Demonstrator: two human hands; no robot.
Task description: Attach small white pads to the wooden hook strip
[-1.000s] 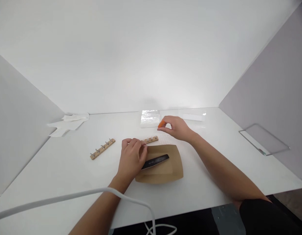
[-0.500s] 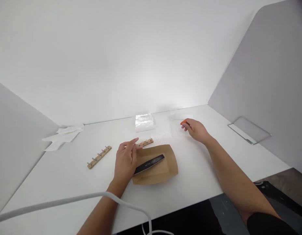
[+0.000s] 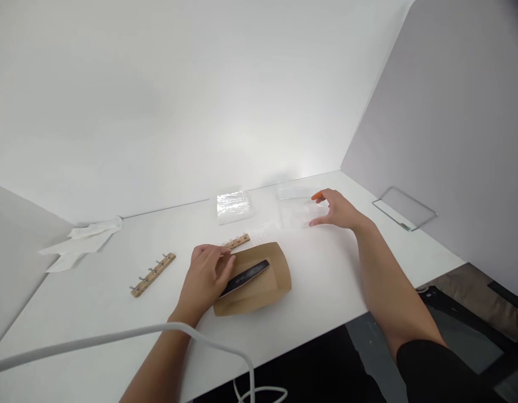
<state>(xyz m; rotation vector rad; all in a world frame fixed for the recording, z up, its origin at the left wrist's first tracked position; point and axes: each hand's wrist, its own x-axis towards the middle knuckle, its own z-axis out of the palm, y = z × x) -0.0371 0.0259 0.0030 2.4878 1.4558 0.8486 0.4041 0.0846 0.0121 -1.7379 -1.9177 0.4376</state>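
My left hand (image 3: 205,274) is closed at the left end of a brown cardboard tray (image 3: 279,274), its thumb over the rim. A black nail file (image 3: 250,274) lies slanted in the tray, its left end close to my thumb. My right hand (image 3: 337,210) is raised with thumb and index finger spread, holding nothing. An orange cover (image 3: 316,196) sits on its index fingertip. Just left of those fingers is a clear plastic container (image 3: 298,208), its outline faint. Behind the tray lies a wooden strip with metal pegs (image 3: 239,240), partly hidden by my left hand.
A second pegged wooden strip (image 3: 153,274) lies to the left. White paper sheets (image 3: 89,238) are at the back left, a shiny plastic packet (image 3: 234,207) at the back. A wire frame (image 3: 404,208) is by the right wall. A white cable (image 3: 179,330) crosses the front.
My right thumb and index finger have spread apart near the clear container. My left fingers have curled in at the tray's left end. The whole view has shifted slightly.
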